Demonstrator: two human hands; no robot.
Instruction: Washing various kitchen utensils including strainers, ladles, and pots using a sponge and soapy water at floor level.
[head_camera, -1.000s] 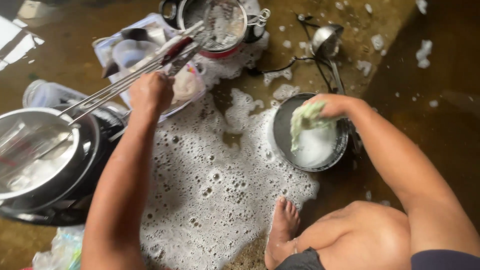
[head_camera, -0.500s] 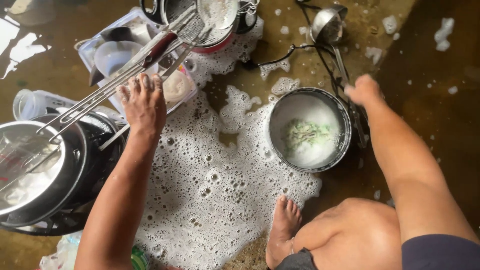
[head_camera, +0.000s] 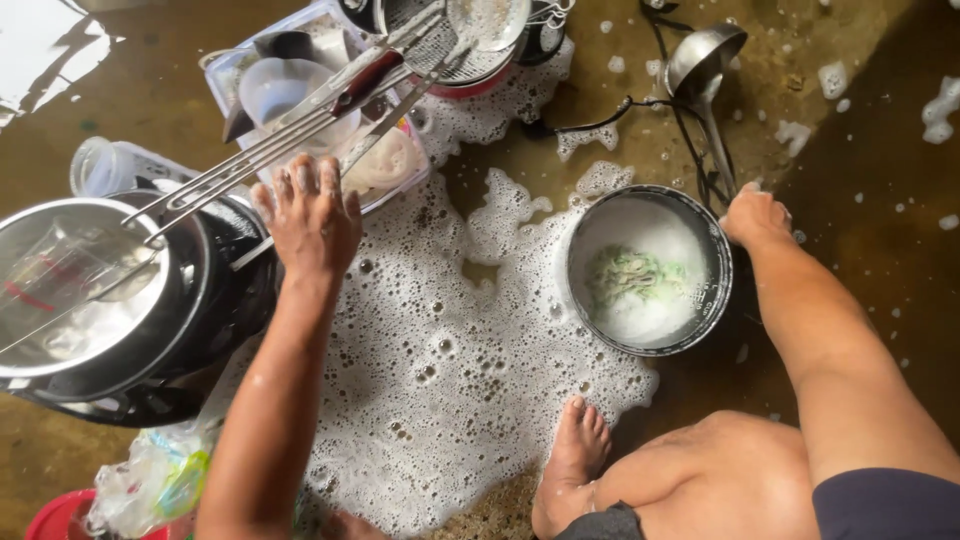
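My left hand (head_camera: 308, 215) is spread flat, fingers apart, over the long handles of metal skimmers (head_camera: 300, 130) that lie across a steel bowl (head_camera: 80, 290) and a plastic tray (head_camera: 225, 75). It holds nothing. My right hand (head_camera: 755, 215) curls at the far right rim of a round metal pot (head_camera: 715, 300), close to the end of a ladle (head_camera: 700, 60) handle; what it grips is hidden. Inside the pot, a green scrubbing cloth (head_camera: 635, 275) lies in white suds.
Soap foam (head_camera: 440, 370) covers the wet floor between my arms. My bare foot (head_camera: 575, 450) and knee (head_camera: 740, 480) are at the bottom. A black pot (head_camera: 225, 300) holds the steel bowl at left. A plastic bag (head_camera: 150, 480) lies at the lower left.
My right hand dropped the green cloth into the pot and moved to its right rim. My left hand let go of the skimmer handles and opened flat over them.
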